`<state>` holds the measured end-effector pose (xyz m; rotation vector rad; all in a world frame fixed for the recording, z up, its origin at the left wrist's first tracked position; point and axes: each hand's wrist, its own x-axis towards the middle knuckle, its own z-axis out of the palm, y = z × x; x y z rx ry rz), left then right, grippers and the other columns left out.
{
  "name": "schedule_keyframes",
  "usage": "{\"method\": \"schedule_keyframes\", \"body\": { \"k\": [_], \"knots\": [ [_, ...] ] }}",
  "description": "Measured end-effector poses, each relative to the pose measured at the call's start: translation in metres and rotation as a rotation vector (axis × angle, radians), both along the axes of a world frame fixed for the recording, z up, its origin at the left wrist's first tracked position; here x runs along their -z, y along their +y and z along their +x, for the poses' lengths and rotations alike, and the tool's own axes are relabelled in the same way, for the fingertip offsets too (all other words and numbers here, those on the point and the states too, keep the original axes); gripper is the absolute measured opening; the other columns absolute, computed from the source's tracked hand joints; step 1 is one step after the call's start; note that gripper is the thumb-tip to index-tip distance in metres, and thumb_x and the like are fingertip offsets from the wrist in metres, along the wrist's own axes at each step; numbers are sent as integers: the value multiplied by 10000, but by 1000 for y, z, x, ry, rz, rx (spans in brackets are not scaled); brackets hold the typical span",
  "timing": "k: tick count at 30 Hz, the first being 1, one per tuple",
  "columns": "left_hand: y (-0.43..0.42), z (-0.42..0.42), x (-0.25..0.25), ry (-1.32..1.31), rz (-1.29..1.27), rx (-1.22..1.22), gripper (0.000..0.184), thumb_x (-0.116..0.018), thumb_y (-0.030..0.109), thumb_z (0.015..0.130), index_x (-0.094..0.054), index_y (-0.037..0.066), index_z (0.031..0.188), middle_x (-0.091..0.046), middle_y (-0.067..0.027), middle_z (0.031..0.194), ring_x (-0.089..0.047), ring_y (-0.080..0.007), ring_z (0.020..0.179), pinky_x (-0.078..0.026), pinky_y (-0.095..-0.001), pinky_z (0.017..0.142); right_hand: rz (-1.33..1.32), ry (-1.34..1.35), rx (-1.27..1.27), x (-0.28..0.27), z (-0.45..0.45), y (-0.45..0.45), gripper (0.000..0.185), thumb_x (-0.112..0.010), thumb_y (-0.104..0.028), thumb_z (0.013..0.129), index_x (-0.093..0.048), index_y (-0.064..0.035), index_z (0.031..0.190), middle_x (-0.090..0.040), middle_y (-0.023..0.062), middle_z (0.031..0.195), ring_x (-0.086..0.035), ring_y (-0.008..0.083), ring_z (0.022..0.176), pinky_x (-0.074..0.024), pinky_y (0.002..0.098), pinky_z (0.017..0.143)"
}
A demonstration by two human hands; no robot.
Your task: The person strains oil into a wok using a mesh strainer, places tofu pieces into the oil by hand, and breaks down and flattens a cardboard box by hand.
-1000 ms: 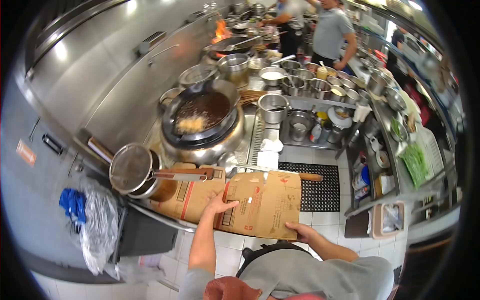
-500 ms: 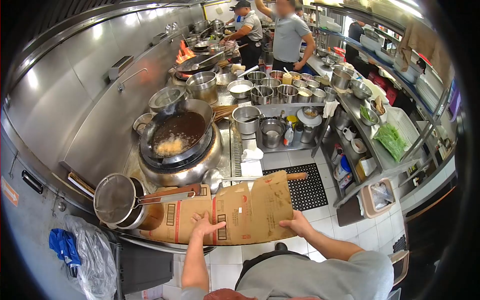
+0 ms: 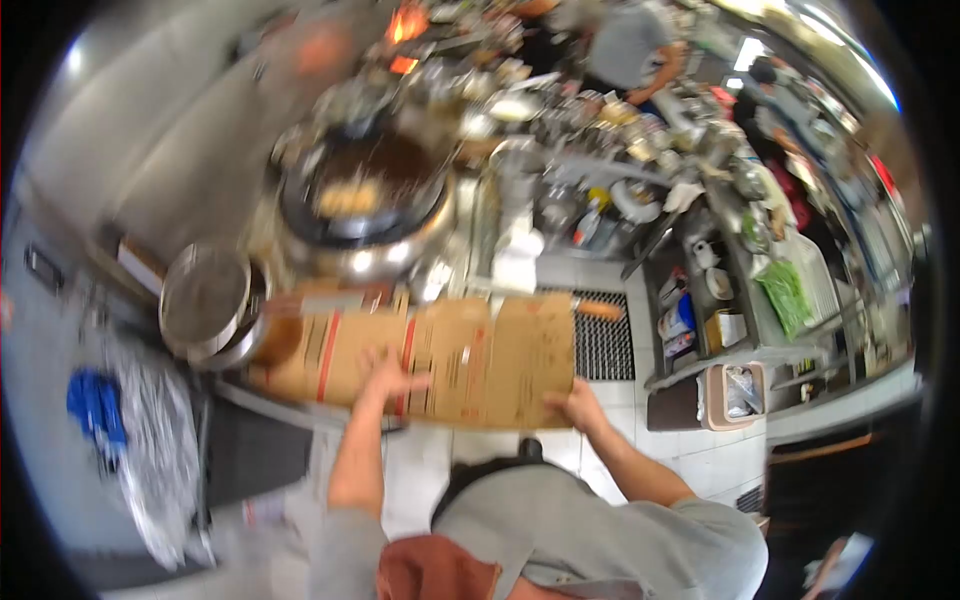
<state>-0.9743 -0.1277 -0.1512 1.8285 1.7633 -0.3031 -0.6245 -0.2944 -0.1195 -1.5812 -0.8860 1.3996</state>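
A flattened brown cardboard box [image 3: 450,360] with red stripes lies across the counter edge in front of me, its right part jutting over the floor. My left hand [image 3: 388,378] rests on it with fingers spread. At its lower right corner, my right hand [image 3: 577,403] grips the edge, thumb on top. Beyond the cardboard, a wok [image 3: 375,185] of dark oil holds a pale golden frying piece [image 3: 347,198]. A round mesh strainer [image 3: 206,298] sits over a pot at the cardboard's left end. The view is blurred by motion.
A flame [image 3: 407,24] burns at a far stove. Metal pots crowd the back counter, near a person in grey [image 3: 628,45]. On the right are a shelf with leafy greens [image 3: 786,296] and a bin [image 3: 735,396]. Plastic bags [image 3: 155,450] hang at the left.
The camera view has shifted and blurred. Both hands stay on the cardboard, the left spread on it and the right at its corner. The flame at the back has changed shape.
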Motion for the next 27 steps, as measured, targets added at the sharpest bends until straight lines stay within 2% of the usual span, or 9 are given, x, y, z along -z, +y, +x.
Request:
{"method": "schedule_keyframes", "body": {
  "k": [3, 4, 5, 13, 17, 18, 21, 25, 27],
  "knots": [
    [-1, -6, 1, -20, -14, -36, 1412, -722, 780, 503, -89, 10, 1502, 24, -364, 1508, 49, -527, 1398, -34, -557, 1151, -23, 203, 26, 2, -8, 3, 349, -638, 18, 811, -582, 34, 1155, -671, 116, 1049, -644, 209, 932, -520, 349, 840],
    [3, -8, 11, -19, -26, -104, 1382, -819, 666, 486, -78, 134, 1525, 103, -296, 1536, 66, -493, 1414, -155, -672, 1084, 7, 244, 19, 4, -13, 6, 364, -628, 23, 817, -564, 42, 1175, -661, 130, 1077, -643, 220, 953, -518, 352, 855],
    [6, -12, 20, -38, -10, -100, 1395, -817, 674, 479, -66, 137, 1525, 104, -292, 1537, 68, -502, 1411, -174, -732, 1031, 46, 277, 32, 7, -15, 6, 380, -617, 28, 823, -546, 50, 1196, -652, 143, 1105, -641, 231, 974, -516, 354, 870],
    [8, -8, 7, 99, -70, -96, 1397, -798, 689, 516, -12, 129, 1526, 93, -285, 1542, 82, -482, 1418, -215, -730, 1016, -26, 317, 77, 42, -14, 5, 357, -640, 51, 827, -541, 57, 1169, -644, 153, 1109, -633, 214, 974, -506, 334, 880],
    [7, -5, 5, 119, -71, -107, 1391, -801, 683, 528, 0, 138, 1526, 108, -277, 1542, 83, -480, 1418, -221, -725, 1018, -12, 207, -5, 46, -11, 4, 361, -662, -31, 847, -537, 64, 1172, -648, 157, 1095, -635, 219, 968, -502, 333, 873],
    [7, -2, 3, 135, -87, -114, 1394, -810, 668, 531, 13, 142, 1526, 118, -275, 1541, 85, -479, 1418, -218, -725, 1020, -17, 110, -97, 67, 0, 2, 406, -700, -127, 848, -542, 63, 1171, -648, 161, 1086, -640, 217, 946, -521, 318, 813],
    [8, 3, -2, 167, -118, -115, 1383, -813, 650, 548, 23, 138, 1523, 119, -276, 1541, 83, -480, 1418, -220, -727, 1019, -83, 14, -118, 79, 8, 0, 553, -734, -214, 837, -485, 61, 1247, -652, 177, 1061, -653, 227, 899, -544, 330, 736],
    [9, 4, 15, 193, -87, -107, 1370, -820, 625, 564, 26, 131, 1522, 101, -278, 1542, 68, -483, 1418, -225, -730, 1016, -191, 17, -99, 85, 47, 9, 763, -741, -268, 835, -307, 45, 1378, -656, 193, 979, -665, 241, 834, -567, 361, 663],
    [11, 4, 12, 182, -58, -134, 1379, -828, 616, 559, 32, 126, 1520, 69, -291, 1541, 46, -488, 1418, -231, -716, 1026, -113, -38, -13, 74, 61, 29, 664, -711, -201, 862, -341, -8, 1377, -643, 139, 974, -651, 200, 845, -564, 353, 688]
  ]
}}
